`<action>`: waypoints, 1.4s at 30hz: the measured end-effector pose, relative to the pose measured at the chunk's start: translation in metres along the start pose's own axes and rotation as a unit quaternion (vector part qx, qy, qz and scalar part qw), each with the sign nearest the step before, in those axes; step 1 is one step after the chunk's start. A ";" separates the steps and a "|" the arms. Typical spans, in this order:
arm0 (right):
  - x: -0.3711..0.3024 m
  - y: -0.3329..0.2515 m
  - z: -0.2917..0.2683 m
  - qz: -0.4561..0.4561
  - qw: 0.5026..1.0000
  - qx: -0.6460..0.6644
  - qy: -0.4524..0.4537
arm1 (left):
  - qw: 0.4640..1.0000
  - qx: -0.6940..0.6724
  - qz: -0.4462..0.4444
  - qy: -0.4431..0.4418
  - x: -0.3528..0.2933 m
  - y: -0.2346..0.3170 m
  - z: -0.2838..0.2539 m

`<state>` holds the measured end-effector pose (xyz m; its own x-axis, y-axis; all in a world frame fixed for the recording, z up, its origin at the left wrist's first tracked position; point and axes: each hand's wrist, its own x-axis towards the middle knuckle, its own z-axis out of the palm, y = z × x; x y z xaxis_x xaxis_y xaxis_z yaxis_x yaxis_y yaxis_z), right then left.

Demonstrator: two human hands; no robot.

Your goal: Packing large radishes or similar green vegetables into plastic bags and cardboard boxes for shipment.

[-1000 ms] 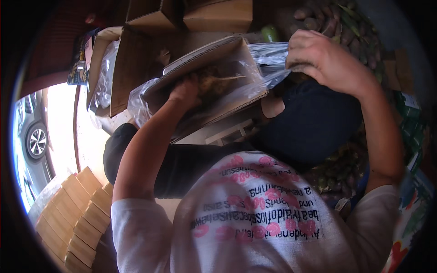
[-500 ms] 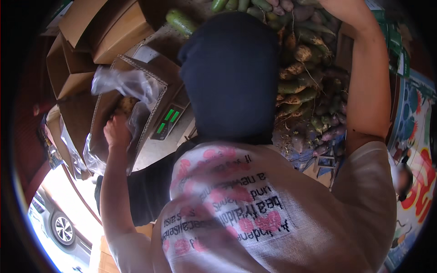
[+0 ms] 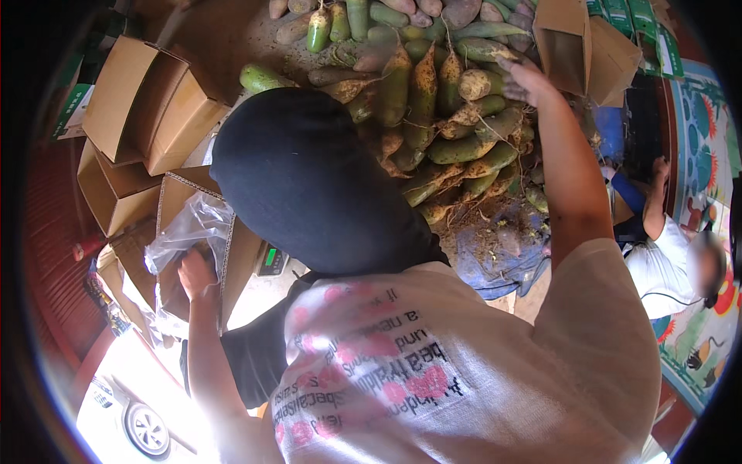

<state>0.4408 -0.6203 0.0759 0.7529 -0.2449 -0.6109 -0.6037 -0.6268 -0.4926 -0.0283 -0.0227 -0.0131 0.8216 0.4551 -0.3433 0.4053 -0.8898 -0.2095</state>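
Note:
My left hand (image 3: 196, 274) is inside an upright cardboard carton lined with a clear plastic bag (image 3: 202, 220). Its fingers look curled; what they hold, if anything, is hidden. My right hand (image 3: 524, 81) reaches forward over a heap of green radishes (image 3: 464, 143), fingers spread and nothing gripped. Below it lies a radish (image 3: 474, 83) with its pale round end facing up. Soil and long thin roots cling to many radishes. My dark-trousered knee (image 3: 309, 182) stands between the carton and the heap.
Open cartons (image 3: 154, 108) stack at the far left. A scale with a green display (image 3: 272, 259) sits beside the lined carton. Another open carton (image 3: 563, 42) stands behind the heap at right. A co-worker (image 3: 672, 263) is at the right edge. A blue sheet (image 3: 495, 263) lies near the heap.
The view has shifted, showing more of the heap. My right hand has come into full view over the radishes. My left hand stays in the lined carton; the brownish thing beside it no longer shows.

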 end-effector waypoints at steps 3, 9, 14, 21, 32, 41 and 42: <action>0.022 0.017 0.027 0.083 0.995 0.039 -0.029 | 0.995 -0.098 -0.012 -0.021 -0.008 -0.004 -0.028; 0.064 0.023 0.096 0.132 0.988 0.056 0.063 | 0.998 -0.036 -0.037 -0.037 -0.019 0.022 -0.063; 0.174 0.073 0.132 0.094 0.984 -0.103 0.110 | 0.994 -0.030 -0.096 -0.046 -0.025 0.003 -0.028; 0.172 0.096 0.132 0.188 0.957 0.181 0.130 | 0.993 -0.038 -0.045 -0.098 -0.015 0.015 -0.053; 0.140 0.053 0.103 0.210 0.967 0.105 0.101 | 0.985 -0.099 -0.125 -0.064 -0.045 0.003 -0.084; 0.043 0.018 0.139 0.192 0.893 0.302 0.272 | 0.977 -0.166 -0.125 0.046 -0.064 0.016 -0.119; 0.025 0.020 0.150 0.193 0.894 0.302 0.269 | 0.979 -0.134 -0.153 0.015 -0.065 0.002 -0.107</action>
<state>0.4084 -0.5283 -0.0423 0.3762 -0.7786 -0.5022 -0.7552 0.0564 -0.6531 -0.0380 -0.0573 0.1065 0.6545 0.7048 -0.2735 0.7222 -0.6899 -0.0497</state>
